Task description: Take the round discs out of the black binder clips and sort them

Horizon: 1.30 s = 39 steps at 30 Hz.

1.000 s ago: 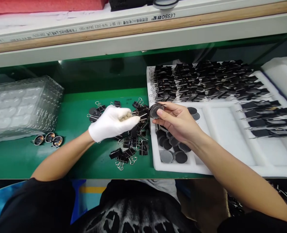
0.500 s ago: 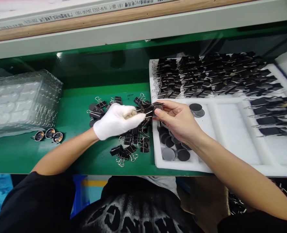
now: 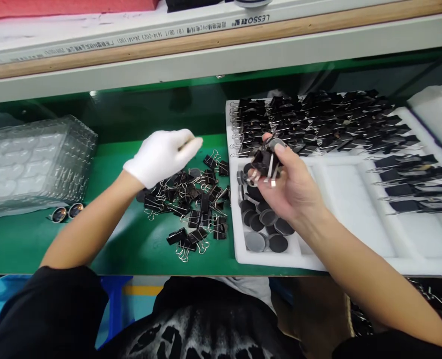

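Observation:
My left hand (image 3: pixel 164 155), in a white glove, hovers over the back left of a pile of black binder clips (image 3: pixel 205 203). Its thumb and fingers are drawn together, and nothing shows in them. My bare right hand (image 3: pixel 292 184) is closed around a binder clip (image 3: pixel 268 162) with silver wire handles, and a dark round disc (image 3: pixel 276 144) sits under my thumb. Whether more than one clip lies in that palm, I cannot tell. Below the right hand, loose dark discs (image 3: pixel 268 218) fill the near left compartment of a white foam tray (image 3: pixel 239 252).
Rows of binder clips (image 3: pixel 318 122) cover the tray's far side, with more clips (image 3: pixel 415 174) at its right. On the left stand stacked clear plastic trays (image 3: pixel 30 159), with round lens-like pieces (image 3: pixel 59 214) in front. A shelf edge (image 3: pixel 191 60) runs above the green table (image 3: pixel 131 254).
My left hand has let go and moved left and up, away from the clip. My right hand has moved right with the clip and disc, turning palm up.

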Available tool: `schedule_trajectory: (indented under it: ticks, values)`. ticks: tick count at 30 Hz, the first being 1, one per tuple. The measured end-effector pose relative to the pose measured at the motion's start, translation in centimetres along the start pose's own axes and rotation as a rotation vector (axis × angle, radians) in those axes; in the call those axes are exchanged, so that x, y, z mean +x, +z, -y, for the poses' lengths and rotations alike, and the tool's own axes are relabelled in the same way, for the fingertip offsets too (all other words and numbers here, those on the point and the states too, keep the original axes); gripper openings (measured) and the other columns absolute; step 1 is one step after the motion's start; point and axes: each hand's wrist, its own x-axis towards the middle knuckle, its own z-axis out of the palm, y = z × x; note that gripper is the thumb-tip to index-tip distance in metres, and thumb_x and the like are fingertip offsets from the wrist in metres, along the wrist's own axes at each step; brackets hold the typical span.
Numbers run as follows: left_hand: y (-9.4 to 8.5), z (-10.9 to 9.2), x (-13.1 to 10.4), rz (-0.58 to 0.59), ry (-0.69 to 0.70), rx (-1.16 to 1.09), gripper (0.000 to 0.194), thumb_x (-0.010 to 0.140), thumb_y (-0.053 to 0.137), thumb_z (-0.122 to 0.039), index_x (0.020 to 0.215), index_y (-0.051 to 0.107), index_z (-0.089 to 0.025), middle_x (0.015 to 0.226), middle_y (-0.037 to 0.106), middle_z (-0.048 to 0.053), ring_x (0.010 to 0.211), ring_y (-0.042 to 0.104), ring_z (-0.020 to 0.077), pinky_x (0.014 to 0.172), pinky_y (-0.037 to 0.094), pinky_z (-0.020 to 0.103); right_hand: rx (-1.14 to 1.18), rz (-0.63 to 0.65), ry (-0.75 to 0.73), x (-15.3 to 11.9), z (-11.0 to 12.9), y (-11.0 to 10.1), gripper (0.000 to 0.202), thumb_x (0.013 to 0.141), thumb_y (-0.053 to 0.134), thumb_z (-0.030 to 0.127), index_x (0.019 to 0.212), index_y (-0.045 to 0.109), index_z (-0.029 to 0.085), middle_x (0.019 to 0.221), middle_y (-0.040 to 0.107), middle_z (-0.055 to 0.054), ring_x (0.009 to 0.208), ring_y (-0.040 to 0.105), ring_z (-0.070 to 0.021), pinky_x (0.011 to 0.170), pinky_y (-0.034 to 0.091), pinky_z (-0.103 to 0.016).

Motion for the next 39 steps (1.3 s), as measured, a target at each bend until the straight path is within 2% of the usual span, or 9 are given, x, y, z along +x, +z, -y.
schedule_trajectory:
  ticks: [4,7,9,15,19,24,29,35,39]
  values:
    - [2.3,1.4,4.2,0.292,0.127,0.281,0.047,0.099,0.054,-0.051,0.137,0.069,-0.029,0.118,0.075,0.007,0.098,0.070,0.0248,0.081,0.049,0.032,0.112,-0.063,0.110,0.7,-0.1,-0.4,0.034,0.075,0.089,0.048,0.092,0.067,0.028,0.100,0.072,-0.001,0.085,0.066,-0.0184,0.066,0.055,-0.032]
    - [3.9,2.1,6.3,0.392,0.179,0.211,0.038,0.096,0.059,-0.051,0.115,0.078,-0.025,0.105,0.077,0.005,0.089,0.069,0.0217,0.076,0.047,0.030,0.148,-0.041,0.161,0.8,-0.6,-0.4,0.034,0.071,0.092,0.043,0.091,0.068,0.028,0.091,0.071,0.003,0.075,0.062,-0.0140,0.065,0.053,-0.029]
    - [4.0,2.0,6.7,0.325,0.133,0.110,0.030,0.094,0.062,-0.047,0.091,0.078,-0.021,0.085,0.075,0.003,0.075,0.066,0.0183,0.070,0.044,0.029,0.122,-0.023,0.148,0.8,-1.0,-0.4,0.030,0.073,0.090,0.042,0.090,0.071,0.028,0.089,0.072,0.004,0.076,0.064,-0.0138,0.069,0.055,-0.029]
    - [1.3,-3.5,2.1,-0.267,0.082,-0.173,0.027,0.095,0.064,-0.039,0.077,0.065,-0.019,0.071,0.069,0.000,0.064,0.055,0.0129,0.065,0.044,0.029,-0.150,0.191,-0.176,-0.1,-1.5,0.3,0.021,0.081,0.088,0.037,0.100,0.084,0.030,0.133,0.076,-0.003,0.131,0.067,-0.0243,0.119,0.051,-0.046]
    - [0.2,-7.3,-1.0,-0.250,0.188,-0.207,0.029,0.098,0.062,-0.037,0.075,0.061,-0.020,0.077,0.068,0.001,0.071,0.060,0.0142,0.071,0.049,0.030,-0.211,0.223,-0.335,-1.3,-1.7,1.2,0.019,0.083,0.086,0.031,0.102,0.087,0.033,0.127,0.080,-0.002,0.132,0.069,-0.0274,0.120,0.053,-0.051]
    - [0.2,-8.6,-1.4,-0.360,0.114,-0.121,0.035,0.107,0.046,-0.045,0.100,0.069,-0.020,0.107,0.074,0.010,0.099,0.070,0.0214,0.090,0.053,0.036,-0.273,0.205,-0.445,-2.2,-2.4,1.9,0.023,0.085,0.083,0.027,0.107,0.087,0.034,0.127,0.080,-0.001,0.126,0.073,-0.0273,0.120,0.054,-0.051]
    - [1.4,-8.7,-0.2,-0.342,0.048,-0.046,0.056,0.109,0.037,-0.050,0.068,0.061,-0.020,0.069,0.067,0.006,0.073,0.067,0.0179,0.074,0.047,0.033,-0.329,0.193,-0.477,-2.5,-3.0,2.0,0.025,0.088,0.081,0.030,0.112,0.086,0.033,0.131,0.078,-0.002,0.130,0.071,-0.0286,0.122,0.052,-0.052]
    - [1.0,-8.4,1.3,-0.406,0.048,-0.220,0.052,0.107,0.045,-0.040,0.060,0.053,-0.020,0.056,0.056,0.000,0.057,0.055,0.0122,0.060,0.041,0.030,-0.332,0.187,-0.522,-2.9,-3.0,2.1,0.029,0.087,0.082,0.026,0.115,0.085,0.033,0.137,0.075,-0.003,0.130,0.071,-0.0272,0.119,0.055,-0.049]
    - [0.3,-8.1,2.1,-0.475,0.019,-0.276,0.051,0.107,0.045,-0.039,0.061,0.056,-0.021,0.053,0.050,-0.001,0.054,0.050,0.0117,0.056,0.040,0.029,-0.258,0.068,-0.396,-2.8,-2.8,2.4,0.022,0.086,0.082,0.028,0.107,0.087,0.031,0.113,0.084,-0.002,0.108,0.078,-0.0243,0.104,0.065,-0.046]
